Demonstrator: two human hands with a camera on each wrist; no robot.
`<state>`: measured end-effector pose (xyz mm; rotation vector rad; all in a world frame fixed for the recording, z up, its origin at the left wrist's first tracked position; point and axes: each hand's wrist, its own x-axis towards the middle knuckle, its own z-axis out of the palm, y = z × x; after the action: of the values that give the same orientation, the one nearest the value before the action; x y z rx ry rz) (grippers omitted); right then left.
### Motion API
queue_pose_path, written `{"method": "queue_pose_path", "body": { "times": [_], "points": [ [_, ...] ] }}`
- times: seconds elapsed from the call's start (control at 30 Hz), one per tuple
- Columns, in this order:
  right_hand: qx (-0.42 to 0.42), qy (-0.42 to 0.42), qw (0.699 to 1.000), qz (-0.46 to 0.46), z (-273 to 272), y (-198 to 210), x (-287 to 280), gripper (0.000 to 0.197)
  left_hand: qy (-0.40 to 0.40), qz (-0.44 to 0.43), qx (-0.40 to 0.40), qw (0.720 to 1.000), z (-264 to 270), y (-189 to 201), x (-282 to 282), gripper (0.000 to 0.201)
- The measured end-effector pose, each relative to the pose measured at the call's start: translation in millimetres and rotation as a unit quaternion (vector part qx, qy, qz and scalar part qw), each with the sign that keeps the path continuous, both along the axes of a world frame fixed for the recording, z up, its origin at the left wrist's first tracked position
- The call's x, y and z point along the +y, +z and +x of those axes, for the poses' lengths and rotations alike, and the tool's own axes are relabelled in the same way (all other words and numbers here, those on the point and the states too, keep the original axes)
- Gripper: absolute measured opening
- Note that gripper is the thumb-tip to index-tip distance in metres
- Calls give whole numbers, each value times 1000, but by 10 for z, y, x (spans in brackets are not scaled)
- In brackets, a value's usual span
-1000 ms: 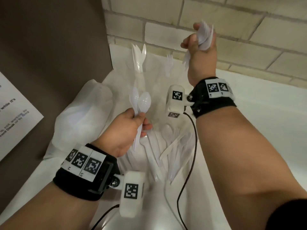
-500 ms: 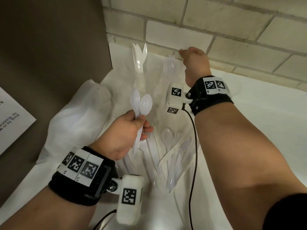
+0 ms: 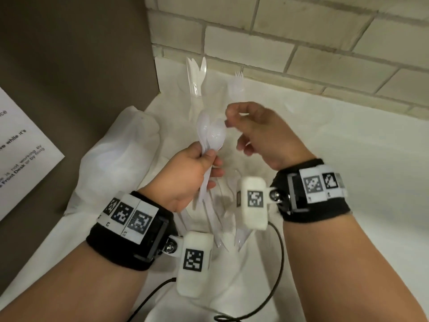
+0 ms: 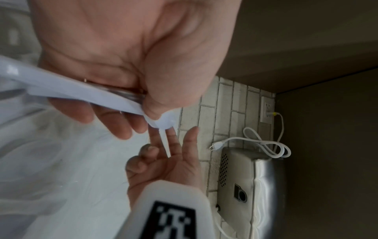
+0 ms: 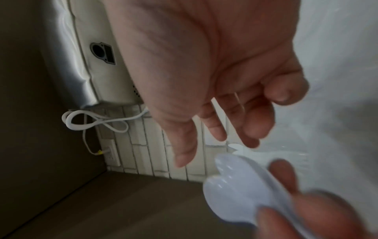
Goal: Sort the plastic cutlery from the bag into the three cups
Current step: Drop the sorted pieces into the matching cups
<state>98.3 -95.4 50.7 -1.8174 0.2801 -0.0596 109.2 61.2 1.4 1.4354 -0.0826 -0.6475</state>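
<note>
My left hand [image 3: 207, 160] grips the handles of a few white plastic spoons [image 3: 212, 133], bowls pointing up; the left wrist view shows those handles [image 4: 81, 87] across the curled fingers. Just right of the spoon bowls, my right hand [image 3: 241, 129] is open and holds nothing, and its palm and loose fingers [image 5: 214, 129] show the same. At the back stand clear cups, one with knives [image 3: 196, 75] and one with a fork [image 3: 238, 82]. Loose cutlery [image 3: 220, 226] lies on the table under my hands, partly hidden by them.
The crumpled white bag [image 3: 120, 159] lies left of the pile. A brown panel with a paper sign [image 3: 23, 154] closes the left side, and a brick wall [image 3: 301, 43] the back. Black wrist cables [image 3: 277, 270] trail near the front. A metal appliance [image 4: 245, 177] stands above.
My right hand held a bundle of forks up high, lowered it to the back cup, let go, and has come back empty beside the spoons. The left hand kept its spoons.
</note>
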Motion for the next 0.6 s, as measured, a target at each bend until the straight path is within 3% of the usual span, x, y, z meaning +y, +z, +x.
{"method": "queue_pose_path", "body": {
  "times": [0.07, 0.2, 0.3, 0.4, 0.5, 0.6],
  "points": [
    [30, 37, 999, 4, -124, -69, 61, 47, -27, -8, -6, 1000, -49, 16, -20, 24],
    [13, 53, 998, 11, -290, -151, 47, 55, -125, 19, -49, 991, -172, 61, -42, 35],
    [-14, 82, 997, -5, -387, -148, -9, 46, -230, 57, -81, 968, -243, 97, -41, 26],
    [-13, 127, 991, -31, -451, -137, -17, 29, -274, 59, -68, 958, -271, 86, -42, 24],
    [-7, 125, 990, -67, -456, -155, -5, 15, -281, 39, -34, 958, -287, 50, -57, 39],
    [-15, 86, 993, -74, -435, -182, -29, 13, -245, 66, -67, 965, -287, 40, -91, 20]
  ]
}}
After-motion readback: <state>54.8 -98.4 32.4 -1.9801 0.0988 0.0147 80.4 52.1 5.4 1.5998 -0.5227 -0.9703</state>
